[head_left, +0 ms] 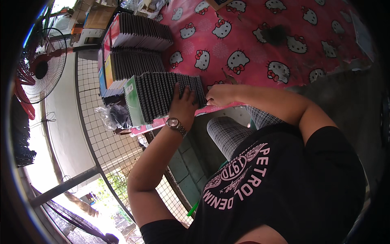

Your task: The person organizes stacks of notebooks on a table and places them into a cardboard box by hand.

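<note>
A row of spiral-bound notebooks (162,95), green cover at its outer end and black wire spines up, lies at the edge of a table covered in a pink cloth with white cartoon cats (252,36). My left hand (183,105), a metal watch on its wrist, lies on top of the row with fingers spread and gripping over the spines. My right hand (217,96) is curled against the near end of the same row, pressing on the last notebooks. Both hands hold the row between them.
Two more piles of notebooks (138,44) stand just behind the row. A clear plastic bag with dark contents (114,117) hangs by the table edge. A wire mesh panel (101,138), a standing fan (40,69) and cardboard boxes (97,16) lie beyond.
</note>
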`<move>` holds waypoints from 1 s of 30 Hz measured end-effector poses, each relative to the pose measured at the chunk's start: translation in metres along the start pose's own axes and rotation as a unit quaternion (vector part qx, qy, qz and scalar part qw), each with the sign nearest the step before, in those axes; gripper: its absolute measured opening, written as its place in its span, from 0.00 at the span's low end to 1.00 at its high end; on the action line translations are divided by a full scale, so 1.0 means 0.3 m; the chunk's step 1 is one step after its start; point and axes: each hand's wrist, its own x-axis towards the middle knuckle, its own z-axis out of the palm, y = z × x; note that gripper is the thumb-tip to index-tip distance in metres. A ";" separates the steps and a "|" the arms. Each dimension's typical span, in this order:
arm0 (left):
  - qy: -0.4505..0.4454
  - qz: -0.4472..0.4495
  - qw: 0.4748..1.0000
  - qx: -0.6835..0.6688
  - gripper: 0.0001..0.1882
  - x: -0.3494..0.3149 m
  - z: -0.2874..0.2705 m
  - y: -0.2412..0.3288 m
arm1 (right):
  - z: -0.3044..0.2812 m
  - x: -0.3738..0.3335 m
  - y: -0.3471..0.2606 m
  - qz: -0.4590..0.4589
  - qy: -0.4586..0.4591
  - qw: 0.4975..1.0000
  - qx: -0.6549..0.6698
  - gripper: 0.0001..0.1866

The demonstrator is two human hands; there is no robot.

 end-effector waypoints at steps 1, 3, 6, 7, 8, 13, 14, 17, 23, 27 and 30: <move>-0.005 -0.004 1.000 -0.011 0.17 -0.001 0.005 0.001 | -0.005 0.012 -0.002 0.027 -0.059 0.998 0.013 0.22; -0.002 -0.007 1.000 -0.017 0.17 -0.005 0.016 -0.001 | 0.021 -0.016 -0.002 -0.035 0.059 0.998 -0.007 0.22; 0.014 -0.005 1.000 -0.018 0.16 -0.010 0.031 0.006 | 0.051 -0.043 -0.007 -0.112 0.192 0.970 -0.095 0.23; 0.021 -0.006 1.000 -0.019 0.16 -0.009 0.025 0.003 | 0.055 -0.047 -0.004 -0.135 0.234 0.953 -0.136 0.24; 0.027 -0.007 0.999 -0.022 0.16 -0.009 0.021 0.003 | 0.058 -0.046 -0.003 -0.134 0.232 0.953 -0.142 0.24; 0.011 -0.005 1.000 -0.028 0.16 0.004 0.009 0.001 | 0.033 0.015 0.008 -0.041 0.053 0.997 0.033 0.23; 0.003 -0.002 1.000 -0.021 0.16 0.008 0.005 0.003 | 0.018 0.023 0.005 -0.006 -0.006 0.996 0.089 0.22; -0.005 -0.011 1.000 -0.011 0.17 0.025 0.045 0.024 | -0.011 0.018 -0.017 0.030 -0.060 0.993 0.102 0.21; 0.022 0.001 1.000 0.002 0.19 0.035 0.083 0.031 | 0.025 -0.035 -0.021 -0.090 0.122 0.978 -0.143 0.22; -0.015 0.001 1.000 0.011 0.19 0.045 0.034 0.029 | 0.010 0.029 -0.005 -0.006 -0.022 0.998 -0.062 0.23; -0.041 0.005 0.999 0.024 0.19 0.058 0.012 0.027 | -0.004 0.057 -0.006 0.046 -0.097 0.994 -0.022 0.23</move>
